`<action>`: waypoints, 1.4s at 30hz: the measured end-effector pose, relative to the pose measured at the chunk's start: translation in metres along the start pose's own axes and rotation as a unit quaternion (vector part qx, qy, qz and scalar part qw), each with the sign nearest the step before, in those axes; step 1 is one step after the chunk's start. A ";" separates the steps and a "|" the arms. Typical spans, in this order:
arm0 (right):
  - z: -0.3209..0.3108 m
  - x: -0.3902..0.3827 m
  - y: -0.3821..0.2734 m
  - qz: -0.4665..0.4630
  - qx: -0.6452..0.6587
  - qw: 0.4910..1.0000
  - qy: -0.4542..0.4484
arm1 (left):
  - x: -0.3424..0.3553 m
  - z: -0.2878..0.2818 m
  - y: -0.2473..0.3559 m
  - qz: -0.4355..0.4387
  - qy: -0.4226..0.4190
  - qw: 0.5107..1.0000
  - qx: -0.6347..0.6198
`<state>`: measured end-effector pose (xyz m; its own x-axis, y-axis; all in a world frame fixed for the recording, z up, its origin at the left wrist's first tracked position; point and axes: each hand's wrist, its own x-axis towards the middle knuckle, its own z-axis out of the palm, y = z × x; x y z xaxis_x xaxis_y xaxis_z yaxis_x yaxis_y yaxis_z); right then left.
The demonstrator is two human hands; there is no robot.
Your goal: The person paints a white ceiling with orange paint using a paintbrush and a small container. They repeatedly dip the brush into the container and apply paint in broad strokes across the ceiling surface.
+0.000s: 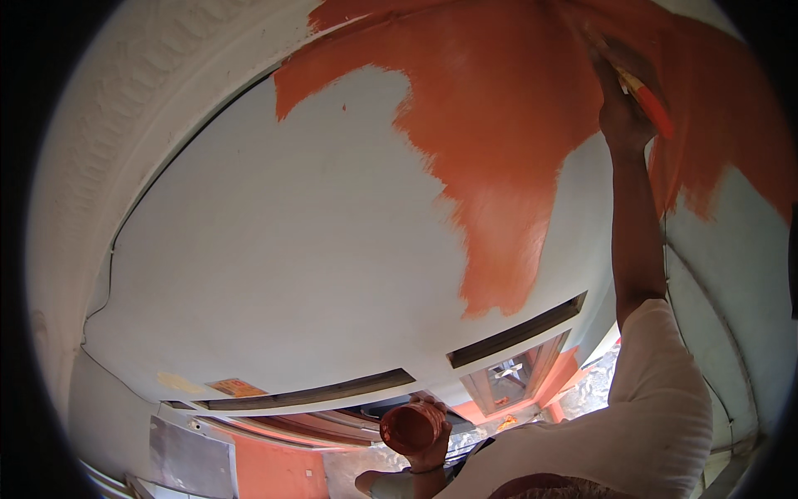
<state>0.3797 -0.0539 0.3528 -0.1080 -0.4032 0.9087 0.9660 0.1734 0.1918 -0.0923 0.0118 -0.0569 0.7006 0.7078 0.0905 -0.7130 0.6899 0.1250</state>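
Observation:
My right arm is raised, and my right hand (623, 121) is closed round a paintbrush (652, 106) with a red and yellow handle. Its bristle end lies up by the orange-painted part of the wall (507, 125), near the top corner; the hand partly hides the tip. Low in the middle, my left hand (432, 455) grips a round paint pot (411, 427), tilted so that its reddish-orange inside shows. Ragged brush edges border the orange area, and one long strip of it runs down the pale wall (274, 224).
Two narrow dark slots (519, 328) cut the lower wall, above a wooden-framed window (511, 374). A thin black cable (112, 266) follows the moulded cornice (125, 150) at left. An orange poster (237, 388) is stuck low down. More cables (723, 324) hang at right.

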 end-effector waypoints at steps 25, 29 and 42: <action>-0.066 -0.286 -0.211 0.810 0.388 0.402 -0.179 | -0.039 -0.003 0.000 0.124 0.066 0.987 -0.081; -0.050 -0.306 -0.237 0.822 0.374 0.381 -0.198 | -0.047 -0.020 0.007 0.141 0.120 0.977 -0.101; -0.068 -0.379 -0.333 0.579 0.171 0.459 -0.652 | -0.041 -0.031 -0.002 0.129 0.190 0.968 -0.104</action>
<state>0.1149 -0.0197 -0.0805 0.1671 0.9789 -0.1179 0.4841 -0.1857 -0.8551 -0.1207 -0.0136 -0.0915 0.4668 0.8380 -0.2824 -0.8804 0.4704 -0.0595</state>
